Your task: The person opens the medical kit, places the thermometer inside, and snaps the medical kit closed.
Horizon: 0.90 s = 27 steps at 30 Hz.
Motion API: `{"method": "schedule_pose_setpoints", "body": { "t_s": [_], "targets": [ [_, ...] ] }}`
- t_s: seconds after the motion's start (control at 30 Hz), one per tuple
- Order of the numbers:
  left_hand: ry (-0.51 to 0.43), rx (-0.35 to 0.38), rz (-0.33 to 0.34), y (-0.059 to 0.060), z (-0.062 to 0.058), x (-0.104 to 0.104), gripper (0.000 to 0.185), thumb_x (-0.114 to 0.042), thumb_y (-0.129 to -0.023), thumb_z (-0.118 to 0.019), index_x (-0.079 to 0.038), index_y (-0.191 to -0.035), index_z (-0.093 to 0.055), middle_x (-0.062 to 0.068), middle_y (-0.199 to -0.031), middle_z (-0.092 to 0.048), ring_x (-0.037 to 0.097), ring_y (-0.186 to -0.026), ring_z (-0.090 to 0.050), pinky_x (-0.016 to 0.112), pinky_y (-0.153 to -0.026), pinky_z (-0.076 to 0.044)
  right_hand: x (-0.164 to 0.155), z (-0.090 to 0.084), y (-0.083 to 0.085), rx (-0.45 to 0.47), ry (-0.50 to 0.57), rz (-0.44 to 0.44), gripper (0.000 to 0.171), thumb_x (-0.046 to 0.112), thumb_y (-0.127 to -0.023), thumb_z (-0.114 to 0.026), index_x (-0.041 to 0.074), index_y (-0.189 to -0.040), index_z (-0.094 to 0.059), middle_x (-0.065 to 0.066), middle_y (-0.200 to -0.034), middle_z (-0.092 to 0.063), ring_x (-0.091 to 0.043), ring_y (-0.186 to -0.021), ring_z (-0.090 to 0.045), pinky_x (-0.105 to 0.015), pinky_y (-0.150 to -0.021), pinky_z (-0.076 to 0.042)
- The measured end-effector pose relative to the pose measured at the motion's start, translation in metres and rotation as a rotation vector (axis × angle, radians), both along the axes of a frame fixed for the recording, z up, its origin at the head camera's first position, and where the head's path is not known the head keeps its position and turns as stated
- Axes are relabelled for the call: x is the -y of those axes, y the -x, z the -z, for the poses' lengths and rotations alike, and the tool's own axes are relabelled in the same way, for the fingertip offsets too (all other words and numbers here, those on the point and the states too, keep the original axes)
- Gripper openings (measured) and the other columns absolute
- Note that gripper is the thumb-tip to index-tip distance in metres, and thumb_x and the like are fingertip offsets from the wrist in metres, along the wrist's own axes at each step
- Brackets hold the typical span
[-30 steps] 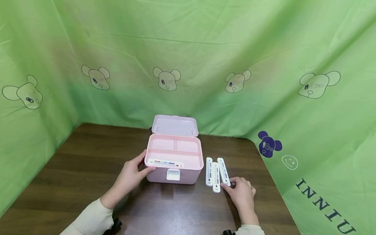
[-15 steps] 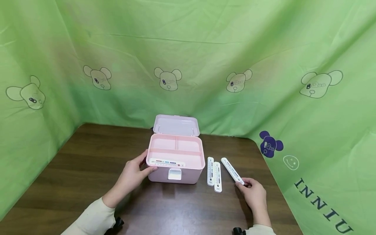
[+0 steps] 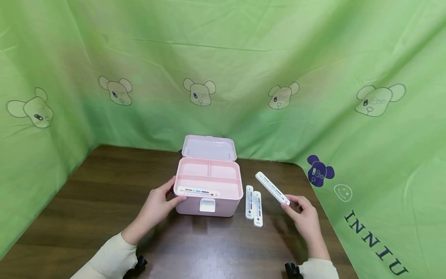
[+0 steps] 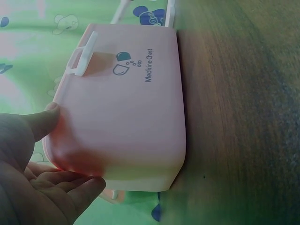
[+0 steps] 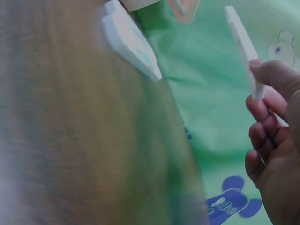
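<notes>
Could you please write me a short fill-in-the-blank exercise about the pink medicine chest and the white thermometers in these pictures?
1. The lid of the pink medicine chest stands ____.
2. The right hand pinches one white thermometer lifted off the ____.
3. ____ more thermometers lie flat beside the chest.
4. The left hand holds the chest's front ____ corner.

Missing words: open; table; Two; left

Head view: bright, even light, prob. from above; soft shadows under the pink box point(image 3: 208, 193) and hands on the table point(image 3: 87, 201). Wide-angle bend at edges. Left wrist cam: sharp on the box, green colour cast low in frame. Right wrist cam: heavy motion blur, table smeared, bg out of focus.
</notes>
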<state>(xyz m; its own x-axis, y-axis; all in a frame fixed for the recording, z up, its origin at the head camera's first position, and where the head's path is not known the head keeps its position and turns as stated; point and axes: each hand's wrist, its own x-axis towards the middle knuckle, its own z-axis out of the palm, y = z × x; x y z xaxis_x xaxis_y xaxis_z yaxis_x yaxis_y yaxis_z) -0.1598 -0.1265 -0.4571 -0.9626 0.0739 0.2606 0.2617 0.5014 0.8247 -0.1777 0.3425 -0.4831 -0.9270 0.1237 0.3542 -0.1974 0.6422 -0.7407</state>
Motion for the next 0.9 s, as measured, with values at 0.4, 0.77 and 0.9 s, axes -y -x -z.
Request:
{"method": "schedule_pose_setpoints", "body": {
  "t_s": [0.4, 0.77, 0.9],
  "targets": [
    [0.003, 0.0, -0.005, -0.001, -0.001, -0.001, 0.081, -0.029, -0.086, -0.085, -0.002, -0.152, -0.047, 0.016, -0.147, -0.057, 0.029, -0.129, -0.061, 0.043, -0.102, -0.055, -0.004, -0.061, 0.012, -0.116, -0.186, -0.277, 0.034, 0.004, -0.084, -0.083, 0.011, -0.117, -0.075, -0.002, -0.103, -0.066, -0.001, -0.096, -0.051, -0.013, -0.082, -0.042],
    [-0.011, -0.004, 0.01, 0.001, 0.0, 0.0, 0.083, -0.032, -0.086, -0.085, -0.002, -0.153, -0.045, 0.016, -0.149, -0.055, 0.028, -0.131, -0.06, 0.043, -0.103, -0.054, 0.013, -0.083, 0.029, -0.169, -0.346, -0.462, 0.033, 0.008, -0.084, -0.084, 0.017, -0.115, -0.076, 0.005, -0.111, -0.068, -0.005, -0.106, -0.052, -0.014, -0.092, -0.045],
    [-0.01, 0.0, 0.006, 0.001, 0.001, 0.001, 0.083, -0.031, -0.086, -0.084, -0.003, -0.153, -0.045, 0.015, -0.148, -0.055, 0.028, -0.131, -0.06, 0.043, -0.103, -0.054, 0.023, -0.088, 0.036, -0.185, -0.38, -0.504, 0.034, 0.006, -0.082, -0.085, 0.016, -0.113, -0.076, 0.007, -0.108, -0.068, -0.008, -0.104, -0.053, -0.018, -0.091, -0.044]
  ]
}}
